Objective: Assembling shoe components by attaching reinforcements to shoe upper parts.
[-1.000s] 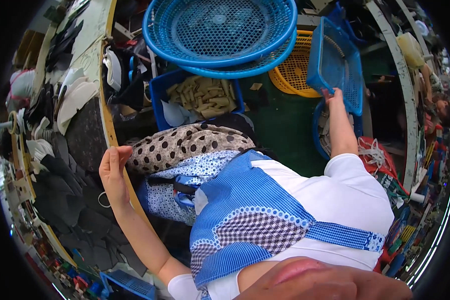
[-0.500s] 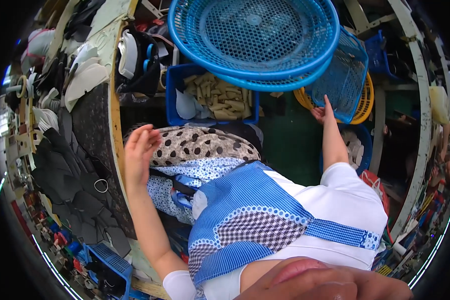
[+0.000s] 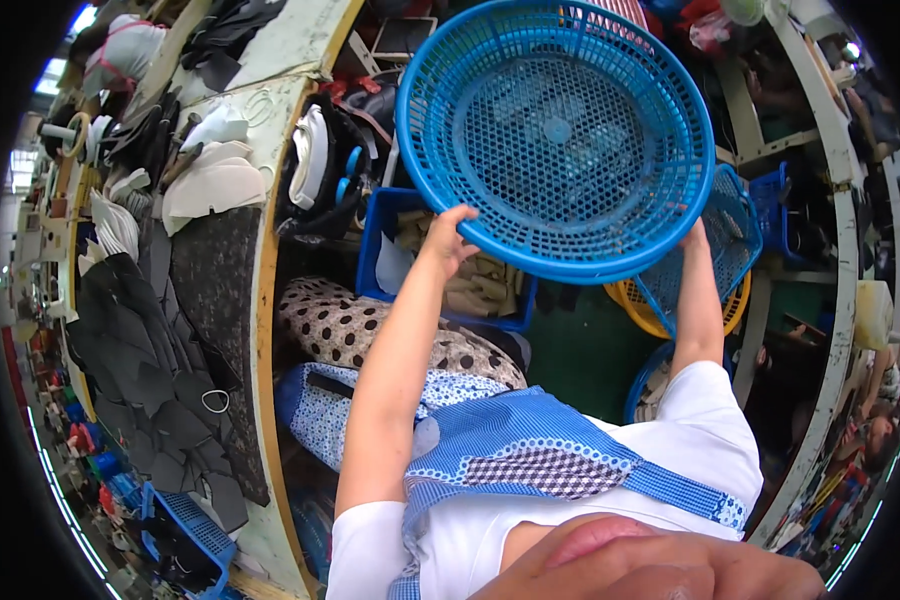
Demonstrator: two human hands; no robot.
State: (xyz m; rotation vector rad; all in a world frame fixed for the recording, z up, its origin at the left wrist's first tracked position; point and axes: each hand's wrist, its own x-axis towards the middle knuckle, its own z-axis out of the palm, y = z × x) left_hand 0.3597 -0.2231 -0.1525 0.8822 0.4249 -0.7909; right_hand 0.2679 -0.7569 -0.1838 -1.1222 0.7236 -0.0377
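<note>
A large round blue plastic basket (image 3: 560, 240), with holes all over, fills the upper middle and tilts toward me. My left hand (image 3: 448, 242) grips its near left rim, thumb and fingers curled around the edge. At the near right rim my right hand (image 3: 694, 236) holds the same basket; its fingers are mostly hidden behind the rim. A second rim seems to sit just under the first. The basket's inside shows no contents. Beneath it on the left stands a blue bin (image 3: 373, 240) with beige pieces (image 3: 485, 288).
A blue rectangular mesh basket (image 3: 742, 215) rests in a yellow round basket (image 3: 630, 305) at right. Nearer stands a round blue tub (image 3: 634, 385) with pale pieces. On the left, a bench (image 3: 266, 330) carries dark cut pieces (image 3: 140, 350) and white ones (image 3: 215, 185). Polka-dot fabric (image 3: 340, 320) covers my lap.
My left hand has moved from the bench edge to the basket's rim and closed on it. My right hand has moved up to the rim. The basket shifted right and nearer.
</note>
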